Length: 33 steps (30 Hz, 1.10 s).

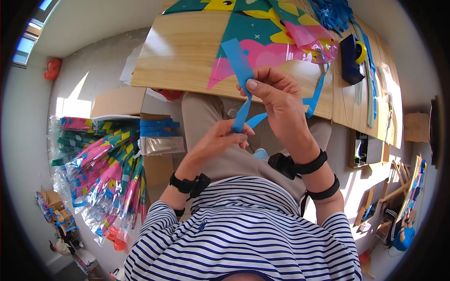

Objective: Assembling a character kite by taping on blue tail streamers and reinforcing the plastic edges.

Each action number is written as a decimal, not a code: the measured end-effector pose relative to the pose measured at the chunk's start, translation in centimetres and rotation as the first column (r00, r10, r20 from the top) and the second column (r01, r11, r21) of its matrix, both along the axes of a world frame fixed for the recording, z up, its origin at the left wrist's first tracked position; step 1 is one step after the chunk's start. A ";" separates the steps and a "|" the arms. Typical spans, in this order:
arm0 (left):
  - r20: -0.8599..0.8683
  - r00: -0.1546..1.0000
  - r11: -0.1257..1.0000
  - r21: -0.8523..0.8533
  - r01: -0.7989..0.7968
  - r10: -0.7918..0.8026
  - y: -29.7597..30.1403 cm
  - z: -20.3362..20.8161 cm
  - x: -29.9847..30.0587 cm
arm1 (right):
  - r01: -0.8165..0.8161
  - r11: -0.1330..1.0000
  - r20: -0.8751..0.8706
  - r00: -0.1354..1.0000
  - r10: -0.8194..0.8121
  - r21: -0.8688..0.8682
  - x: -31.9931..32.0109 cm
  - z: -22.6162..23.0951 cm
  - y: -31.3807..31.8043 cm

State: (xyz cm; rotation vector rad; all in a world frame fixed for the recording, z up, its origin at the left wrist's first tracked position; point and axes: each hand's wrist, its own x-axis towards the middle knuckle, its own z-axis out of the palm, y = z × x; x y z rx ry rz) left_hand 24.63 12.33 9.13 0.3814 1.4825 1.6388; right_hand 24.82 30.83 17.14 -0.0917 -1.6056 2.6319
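A strip of blue ribbon (240, 58) runs between my two hands, above my lap at the table's front edge. Thumb and fingers of my right hand (276, 96) pinch it near its upper end, which sticks up over the table. Lower down, my left hand (225, 136) is closed on the same ribbon, which twists between the hands. From there a length passes behind my right hand and comes out beyond the wrist, leading up onto the table. Printed plastic sheeting (255, 40) in green, pink and yellow lies on the table just past my hands.
On the wooden table (183, 51), a dark tape dispenser (350, 58) with a yellow roll stands at right, near a heap of blue ribbon (330, 16). To my left are bundled colourful plastic pieces (103, 168) and a cardboard box (119, 101). Other people sit at the far lower left and right.
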 end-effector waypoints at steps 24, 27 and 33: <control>-0.159 0.880 0.888 0.201 -0.414 0.447 -1.1 3.9 -0.2 | 0.439 0.651 -0.459 0.875 -0.154 0.619 2.5 -3.5 -0.6; -0.034 0.893 0.879 0.199 -0.434 0.448 -0.6 4.7 0.1 | 0.411 0.747 -0.350 0.902 -0.252 0.523 2.8 -4.1 -1.0; 0.003 0.904 0.883 0.210 -0.419 0.428 0.6 4.9 1.3 | 0.344 0.768 -0.242 0.938 -0.250 0.541 2.9 -4.9 -1.1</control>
